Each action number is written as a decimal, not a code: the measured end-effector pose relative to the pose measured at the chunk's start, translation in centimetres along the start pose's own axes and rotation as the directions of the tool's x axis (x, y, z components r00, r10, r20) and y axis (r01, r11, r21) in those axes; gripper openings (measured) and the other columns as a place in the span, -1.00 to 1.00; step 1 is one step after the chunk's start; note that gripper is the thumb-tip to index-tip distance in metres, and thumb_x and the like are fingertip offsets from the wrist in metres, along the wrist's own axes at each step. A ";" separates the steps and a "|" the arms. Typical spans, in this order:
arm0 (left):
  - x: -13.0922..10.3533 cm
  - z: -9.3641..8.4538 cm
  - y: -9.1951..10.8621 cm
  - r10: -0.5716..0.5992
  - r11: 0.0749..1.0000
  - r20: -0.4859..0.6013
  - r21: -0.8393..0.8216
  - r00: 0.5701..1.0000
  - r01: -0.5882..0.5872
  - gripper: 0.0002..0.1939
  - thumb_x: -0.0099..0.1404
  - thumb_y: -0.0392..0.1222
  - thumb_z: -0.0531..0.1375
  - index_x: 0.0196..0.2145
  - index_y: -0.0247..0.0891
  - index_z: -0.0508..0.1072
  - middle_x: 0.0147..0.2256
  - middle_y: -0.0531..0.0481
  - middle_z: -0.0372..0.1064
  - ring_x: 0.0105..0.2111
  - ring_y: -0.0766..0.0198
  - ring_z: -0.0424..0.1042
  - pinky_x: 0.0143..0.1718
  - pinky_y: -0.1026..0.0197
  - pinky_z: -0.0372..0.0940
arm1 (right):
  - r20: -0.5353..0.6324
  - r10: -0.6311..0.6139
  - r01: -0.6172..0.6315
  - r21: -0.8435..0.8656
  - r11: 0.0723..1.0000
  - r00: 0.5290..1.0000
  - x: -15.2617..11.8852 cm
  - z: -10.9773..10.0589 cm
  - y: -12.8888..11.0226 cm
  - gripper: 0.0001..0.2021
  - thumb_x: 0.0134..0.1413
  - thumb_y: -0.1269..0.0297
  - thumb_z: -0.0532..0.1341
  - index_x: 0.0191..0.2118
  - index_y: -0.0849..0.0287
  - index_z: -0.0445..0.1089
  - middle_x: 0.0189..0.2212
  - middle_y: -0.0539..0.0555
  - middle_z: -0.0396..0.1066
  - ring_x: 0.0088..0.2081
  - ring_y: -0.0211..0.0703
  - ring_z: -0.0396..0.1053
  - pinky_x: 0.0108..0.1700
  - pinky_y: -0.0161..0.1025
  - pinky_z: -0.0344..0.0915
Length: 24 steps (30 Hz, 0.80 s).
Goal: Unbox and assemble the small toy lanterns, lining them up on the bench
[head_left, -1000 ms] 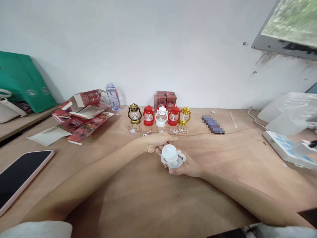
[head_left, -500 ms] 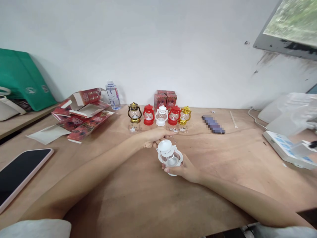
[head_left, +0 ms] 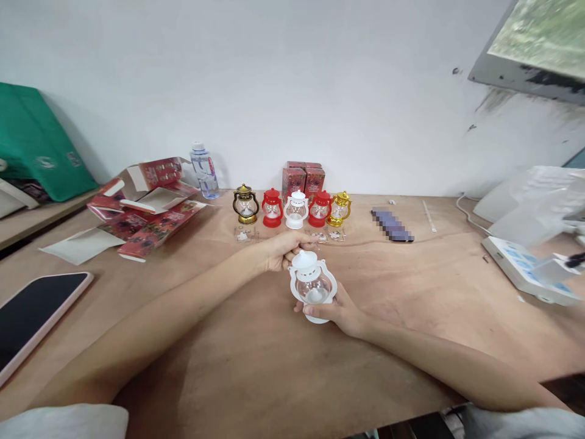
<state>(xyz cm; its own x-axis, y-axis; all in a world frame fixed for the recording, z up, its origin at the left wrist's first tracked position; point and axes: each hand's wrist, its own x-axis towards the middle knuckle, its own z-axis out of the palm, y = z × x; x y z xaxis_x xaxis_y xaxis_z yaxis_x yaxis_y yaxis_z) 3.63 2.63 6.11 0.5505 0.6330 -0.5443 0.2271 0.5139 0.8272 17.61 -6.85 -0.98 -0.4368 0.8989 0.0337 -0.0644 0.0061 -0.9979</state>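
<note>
inside held lantern [head_left: 312,277], pale cone [head_left: 316,296]

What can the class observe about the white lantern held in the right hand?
The white lantern looks plastic, with a pointed cap, small slots below it, two curved side arms, a clear rounded globe and a white base. A pale piece shows inside. It leans slightly above the wooden table. The right hand grips its lower part; the left hand is beside its cap, contact unclear.

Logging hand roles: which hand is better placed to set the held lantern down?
Probably the right hand: it grips the held lantern near its base; the left hand is by its top.
</note>
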 end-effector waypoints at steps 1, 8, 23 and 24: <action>0.2 -0.1 -0.1 0.016 0.999 0.030 -0.040 0.999 -0.015 -0.53 0.22 -0.06 0.20 -0.64 -0.25 0.02 -0.77 0.28 -0.22 -0.78 0.58 -0.34 -0.80 0.48 -0.36 | -0.010 -0.002 0.002 -0.002 1.000 1.000 0.0 0.0 0.1 -0.66 -0.23 0.20 0.36 -0.33 0.17 0.25 -0.45 -0.02 0.34 -0.39 -0.20 0.32 -0.28 -0.20 0.23; -0.1 -0.3 -0.1 0.044 0.998 0.042 -0.047 0.998 -0.042 -0.48 0.14 -0.10 0.26 -0.66 -0.23 -0.06 -0.76 0.28 -0.26 -0.78 0.59 -0.33 -0.78 0.46 -0.40 | -0.087 -0.072 0.059 -0.144 0.988 0.994 -0.3 0.2 0.5 -0.66 -0.17 0.21 0.35 -0.25 0.17 0.29 -0.38 -0.02 0.31 -0.33 -0.23 0.23 -0.25 -0.25 0.19; -4.1 -0.4 2.1 0.371 0.853 0.015 0.389 0.929 -0.347 -0.53 0.24 -0.01 0.06 -0.63 -0.22 -0.12 -0.69 0.19 -0.30 -0.72 0.49 -0.29 -0.71 0.37 -0.31 | -0.286 0.011 0.002 0.047 0.999 0.958 0.9 -1.0 0.6 -0.68 -0.23 0.15 0.35 -0.35 0.14 0.26 -0.48 -0.04 0.32 -0.46 -0.22 0.31 -0.37 -0.21 0.30; -4.5 -0.6 2.4 0.435 0.786 -0.004 0.490 0.900 -0.378 -0.55 0.24 -0.02 0.06 -0.63 -0.23 -0.09 -0.68 0.17 -0.26 -0.71 0.48 -0.24 -0.69 0.35 -0.27 | -0.295 0.002 0.013 0.049 0.999 0.955 0.9 -1.1 0.7 -0.67 -0.22 0.15 0.36 -0.33 0.14 0.27 -0.46 -0.04 0.32 -0.44 -0.22 0.32 -0.35 -0.20 0.32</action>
<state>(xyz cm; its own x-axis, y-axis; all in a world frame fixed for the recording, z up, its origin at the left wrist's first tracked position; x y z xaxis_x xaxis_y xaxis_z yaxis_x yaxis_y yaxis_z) 1.20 1.32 10.47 0.5912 0.7958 -0.1306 0.3643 -0.1191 0.9236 18.15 -5.55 -1.71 -0.1524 0.9882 0.0139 -0.1136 -0.0036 -0.9935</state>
